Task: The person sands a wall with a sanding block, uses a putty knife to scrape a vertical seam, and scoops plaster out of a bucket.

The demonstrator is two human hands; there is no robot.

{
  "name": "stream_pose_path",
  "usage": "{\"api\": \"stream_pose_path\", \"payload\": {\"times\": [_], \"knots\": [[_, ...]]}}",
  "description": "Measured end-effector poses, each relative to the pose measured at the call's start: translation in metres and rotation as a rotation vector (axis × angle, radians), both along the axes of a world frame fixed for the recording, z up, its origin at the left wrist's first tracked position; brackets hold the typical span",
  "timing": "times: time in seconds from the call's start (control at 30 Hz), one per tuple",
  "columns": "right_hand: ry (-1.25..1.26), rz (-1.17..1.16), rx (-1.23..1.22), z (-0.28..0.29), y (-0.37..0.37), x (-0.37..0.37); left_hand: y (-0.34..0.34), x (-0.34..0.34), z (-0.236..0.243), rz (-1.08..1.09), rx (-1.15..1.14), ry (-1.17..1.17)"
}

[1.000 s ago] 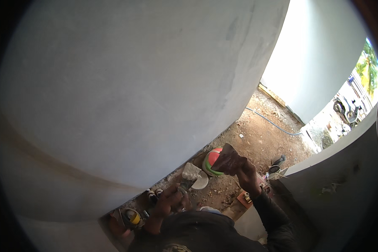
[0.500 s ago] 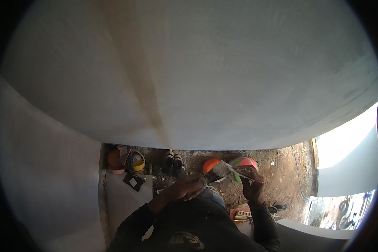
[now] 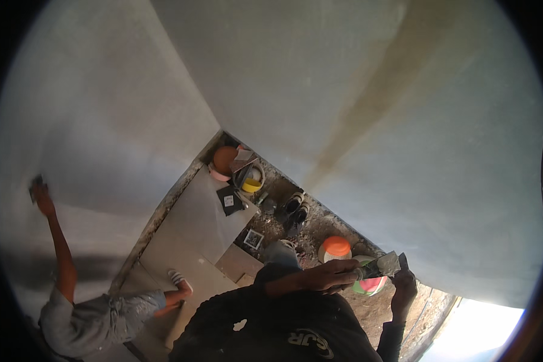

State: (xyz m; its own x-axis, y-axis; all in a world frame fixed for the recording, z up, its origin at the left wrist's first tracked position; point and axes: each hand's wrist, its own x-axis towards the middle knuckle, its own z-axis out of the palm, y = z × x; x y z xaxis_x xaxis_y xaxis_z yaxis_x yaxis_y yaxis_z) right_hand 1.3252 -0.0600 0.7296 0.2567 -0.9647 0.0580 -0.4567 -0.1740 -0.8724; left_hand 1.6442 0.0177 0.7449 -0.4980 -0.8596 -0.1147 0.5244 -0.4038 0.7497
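My left hand (image 3: 333, 275) is closed round the handle of a putty knife (image 3: 387, 264), whose broad blade is coated with pale grey putty. Close beside that blade, my right hand (image 3: 405, 288) grips a flat, dark-edged piece (image 3: 403, 261); its kind is hard to make out. The two tools meet or nearly meet in front of my body. Below them stand a bucket with an orange top (image 3: 336, 247) and a round pink, white and green container (image 3: 370, 286), partly covered by my left hand and the knife.
A co-worker (image 3: 96, 320) at the left presses a dark pad (image 3: 38, 184) to the left wall (image 3: 90, 108). Tubs (image 3: 224, 160), a yellow container (image 3: 251, 184) and a black packet (image 3: 230, 200) sit near the corner. Shoes (image 3: 297, 211) stand by the stained far wall (image 3: 428, 139).
The view has swung left, bringing the wall corner and the co-worker in. Both my hands now appear farther right, still holding their tools close together.
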Motion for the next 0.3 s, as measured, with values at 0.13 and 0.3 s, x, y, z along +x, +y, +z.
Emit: {"api": "stream_pose_path", "payload": {"times": [0.13, 0.3], "knots": [[-0.202, -0.030, 0.163, -0.021, -0.008, -0.001, 0.012, -0.001, -0.004, 0.110, 0.000, 0.017], [-0.199, 0.113, 0.232, -0.018, -0.018, 0.020, 0.018, 0.003, -0.013, 0.202, -0.060, 0.016]]}}
